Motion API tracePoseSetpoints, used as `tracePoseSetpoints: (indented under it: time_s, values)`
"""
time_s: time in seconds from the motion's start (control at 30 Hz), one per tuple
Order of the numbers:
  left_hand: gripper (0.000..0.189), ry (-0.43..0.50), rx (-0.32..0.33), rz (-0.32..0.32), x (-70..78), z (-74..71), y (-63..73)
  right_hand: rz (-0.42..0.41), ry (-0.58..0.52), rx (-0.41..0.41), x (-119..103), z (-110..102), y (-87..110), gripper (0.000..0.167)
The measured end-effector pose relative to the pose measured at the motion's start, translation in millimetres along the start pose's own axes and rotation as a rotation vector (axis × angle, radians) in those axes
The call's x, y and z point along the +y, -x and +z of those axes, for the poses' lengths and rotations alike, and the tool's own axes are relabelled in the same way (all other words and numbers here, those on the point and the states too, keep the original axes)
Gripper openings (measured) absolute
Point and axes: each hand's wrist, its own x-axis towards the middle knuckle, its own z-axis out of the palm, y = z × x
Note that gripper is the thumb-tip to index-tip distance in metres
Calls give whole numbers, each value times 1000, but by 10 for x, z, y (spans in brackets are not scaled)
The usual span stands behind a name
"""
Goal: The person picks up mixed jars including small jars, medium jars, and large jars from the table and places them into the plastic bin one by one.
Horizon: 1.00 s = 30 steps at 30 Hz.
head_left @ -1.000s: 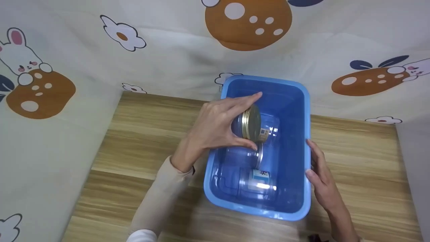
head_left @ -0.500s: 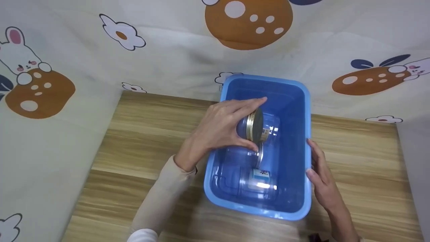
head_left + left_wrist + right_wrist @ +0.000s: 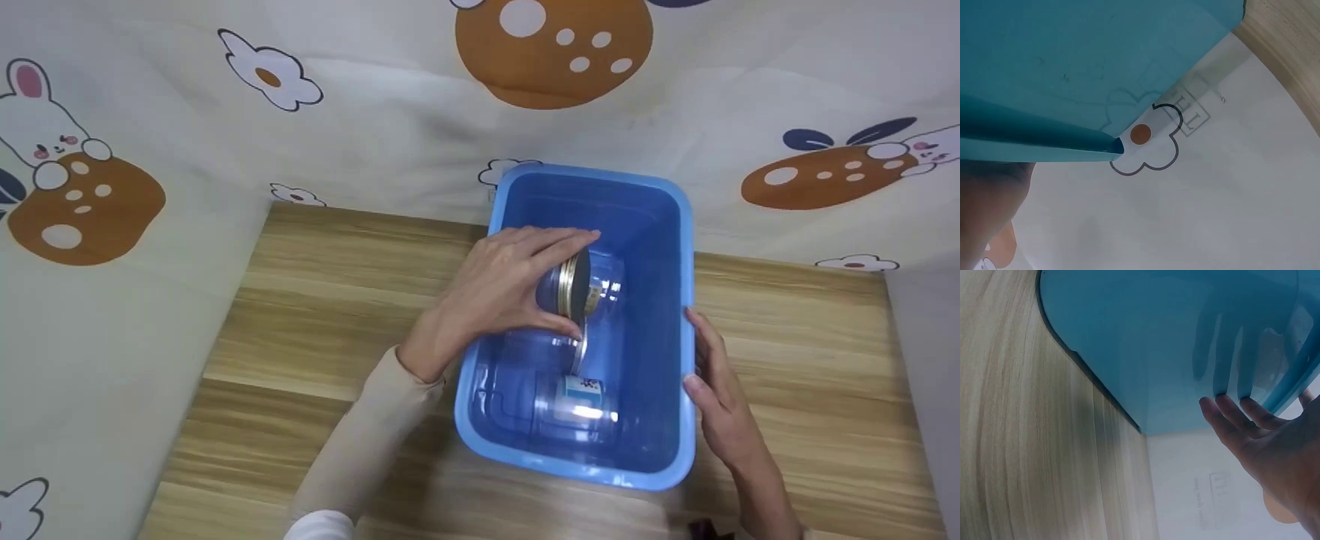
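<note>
My left hand (image 3: 499,289) reaches over the near-left rim of a blue plastic tub (image 3: 685,247) and grips a clear jar with a gold lid (image 3: 568,289) between thumb and fingers. That jar lies on its side, lid facing right; whether it touches the jars below cannot be told. Inside the tub lie a clear jar with a silver lid (image 3: 580,356), one with a blue label (image 3: 581,405) and another clear jar (image 3: 611,281) partly hidden. My right hand (image 3: 716,382) holds the tub's right rim; in the right wrist view its fingertips (image 3: 1246,402) touch the outer wall.
The tub stands on a wood-grain tabletop (image 3: 322,300). Behind it hangs a pale cloth (image 3: 390,135) with rabbit and orange fruit prints, close to the tub's far end. A small dark object (image 3: 705,529) shows at the lower right edge.
My left hand has moved slightly right and toward me with the gold-lidded jar, whose lid now shows more edge-on. The right hand and the tub have stayed in place.
</note>
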Motion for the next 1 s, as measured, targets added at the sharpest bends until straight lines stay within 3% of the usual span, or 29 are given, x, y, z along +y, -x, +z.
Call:
tracePoseSetpoints:
  time_s: [0.63, 0.87, 1.0]
  values:
    - [116, -54, -75, 2, 5, 102, -39, 33, 11, 1, -18, 4, -7, 63]
    - [114, -25, -99, -13, 10, 103, -32, -6, -14, 9, -7, 18, 4, 62]
    - [113, -18, -107, -15, 18, 101, -27, 17, -7, 23, -6, 25, 7, 63]
